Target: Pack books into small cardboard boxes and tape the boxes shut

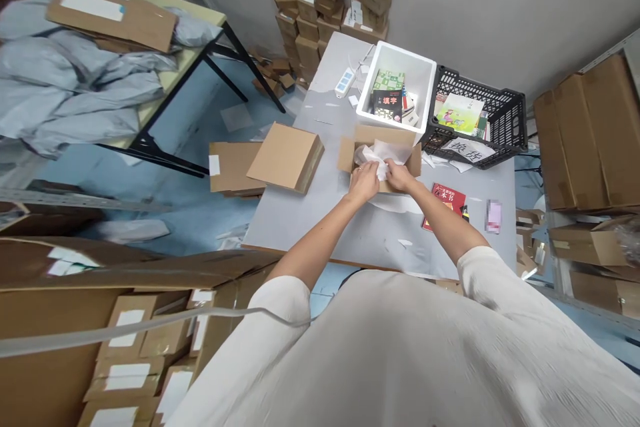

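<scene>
An open cardboard box [345, 155] with its flaps spread stands on the grey table, and crumpled white paper [374, 155] fills its opening. Over the near side of the box, my left hand [365, 180] has its fingers closed on the paper. My right hand [399, 175] is beside it, fingers curled onto the same paper at the right. Whatever lies beneath the paper is hidden. Right of my right forearm lie a red book [447, 199] and a pink phone-like object [493, 217], partly blurred.
Behind the box stand a white bin [429, 90] of books and a black crate [520, 121] of books. A closed carton [285, 157] sits on the left edge of the grey table [295, 227]. A power strip [345, 83] lies farther back. Stacked cartons [307, 30] line the wall.
</scene>
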A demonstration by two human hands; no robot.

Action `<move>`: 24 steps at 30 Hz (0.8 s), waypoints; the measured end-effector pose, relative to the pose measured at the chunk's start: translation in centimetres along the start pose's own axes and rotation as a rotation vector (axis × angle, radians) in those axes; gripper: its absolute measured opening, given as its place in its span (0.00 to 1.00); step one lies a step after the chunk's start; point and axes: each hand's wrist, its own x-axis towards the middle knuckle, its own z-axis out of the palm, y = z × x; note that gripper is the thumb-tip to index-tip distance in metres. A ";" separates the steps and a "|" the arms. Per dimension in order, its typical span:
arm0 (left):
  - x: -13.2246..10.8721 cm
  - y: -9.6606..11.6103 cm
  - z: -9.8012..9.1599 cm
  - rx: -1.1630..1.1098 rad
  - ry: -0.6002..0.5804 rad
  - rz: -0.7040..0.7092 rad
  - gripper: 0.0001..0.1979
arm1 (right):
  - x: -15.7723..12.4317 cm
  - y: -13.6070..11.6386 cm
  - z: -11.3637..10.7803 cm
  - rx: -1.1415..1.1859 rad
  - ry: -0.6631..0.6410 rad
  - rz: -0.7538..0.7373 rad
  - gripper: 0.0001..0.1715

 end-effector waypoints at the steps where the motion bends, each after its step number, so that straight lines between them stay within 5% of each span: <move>1: 0.2 -0.1 0.2 0.013 -0.010 -0.010 0.30 | -0.1 -0.1 0.1 0.001 -0.009 0.011 0.30; 8: 1.6 -0.1 0.9 0.098 -0.038 -0.091 0.28 | -2.3 -1.0 -1.5 -0.077 0.099 0.010 0.33; 13: 1.5 1.0 0.5 0.088 0.067 -0.142 0.26 | -4.3 -0.7 -2.8 -0.047 0.155 -0.041 0.33; 17: 1.0 2.9 -0.3 0.020 0.186 -0.034 0.28 | -6.0 -0.2 -3.6 0.003 0.215 -0.080 0.30; 24: -0.7 8.1 1.0 -0.004 0.126 0.180 0.27 | -12.1 3.5 -5.6 0.222 0.469 -0.016 0.26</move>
